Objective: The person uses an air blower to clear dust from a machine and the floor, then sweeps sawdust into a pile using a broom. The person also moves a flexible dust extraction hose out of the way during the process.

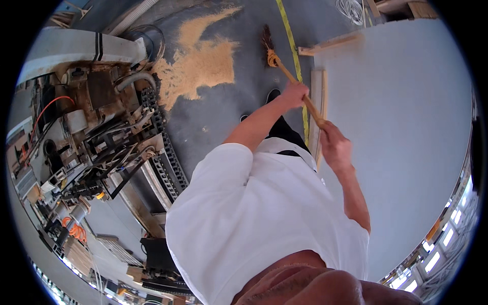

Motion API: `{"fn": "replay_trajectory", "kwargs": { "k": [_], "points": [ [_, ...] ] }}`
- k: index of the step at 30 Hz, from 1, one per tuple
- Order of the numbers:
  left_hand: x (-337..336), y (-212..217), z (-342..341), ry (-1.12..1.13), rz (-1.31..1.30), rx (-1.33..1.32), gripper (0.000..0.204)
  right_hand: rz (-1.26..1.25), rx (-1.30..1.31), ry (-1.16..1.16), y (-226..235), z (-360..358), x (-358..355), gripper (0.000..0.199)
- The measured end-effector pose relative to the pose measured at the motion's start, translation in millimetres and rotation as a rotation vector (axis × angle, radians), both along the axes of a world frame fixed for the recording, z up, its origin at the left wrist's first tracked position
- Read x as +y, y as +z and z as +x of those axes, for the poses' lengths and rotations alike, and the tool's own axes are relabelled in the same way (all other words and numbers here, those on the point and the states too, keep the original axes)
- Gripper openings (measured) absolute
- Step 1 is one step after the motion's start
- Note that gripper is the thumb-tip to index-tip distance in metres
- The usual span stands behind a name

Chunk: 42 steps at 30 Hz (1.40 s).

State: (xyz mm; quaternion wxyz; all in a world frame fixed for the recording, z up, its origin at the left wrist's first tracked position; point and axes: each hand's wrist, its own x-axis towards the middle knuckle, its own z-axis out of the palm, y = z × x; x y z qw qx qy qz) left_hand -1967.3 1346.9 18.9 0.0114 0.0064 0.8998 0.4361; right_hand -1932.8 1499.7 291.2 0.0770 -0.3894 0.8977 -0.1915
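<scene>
A broom [289, 74] with a pale wooden handle slants across in front of me, its dark bristles down at the grey floor. My left hand [294, 94] is wrapped round the handle partway down. Higher up, near the handle's top end, my right hand [335, 145] grips it too. Left of the bristles, a broad patch of tan sawdust [208, 66] is spread on the floor, with a thinner streak curving off at its far side. The bristles stand apart from that patch.
A large machine [96, 117] with hoses and a cable chain [170, 162] stands along the left. To the right lies a big pale panel [391, 127] with wooden strips [316, 96] by its edge. Yellow tape [289, 30] runs along the floor. Coiled white cable [349, 11] lies far right.
</scene>
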Motion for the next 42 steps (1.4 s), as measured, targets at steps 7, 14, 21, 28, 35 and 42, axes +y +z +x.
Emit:
{"fn": "replay_trajectory", "kwargs": {
  "k": [7,14,21,28,35,42],
  "points": [
    [-72,-34,-13,0.134,-0.044,-0.047,0.019,0.025,-0.131,0.142,-21,-66,-63,0.013],
    [-135,26,-89,0.212,-0.11,-0.096,0.014,-0.022,-0.249,0.152,29,-196,-111,0.015],
    [-224,37,-256,0.401,0.044,0.188,0.015,-0.022,-0.022,0.192,49,-303,-214,0.016],
    [-318,-46,-307,0.334,0.093,0.019,0.017,0.077,0.016,0.341,-51,-359,-318,0.016],
    [-322,-6,-236,0.436,-0.007,0.022,0.018,0.168,-0.243,0.356,3,-355,-336,0.015],
    [-398,59,-298,0.517,-0.047,0.027,0.017,-0.001,-0.202,0.346,53,-439,-408,0.011]
  ]
}}
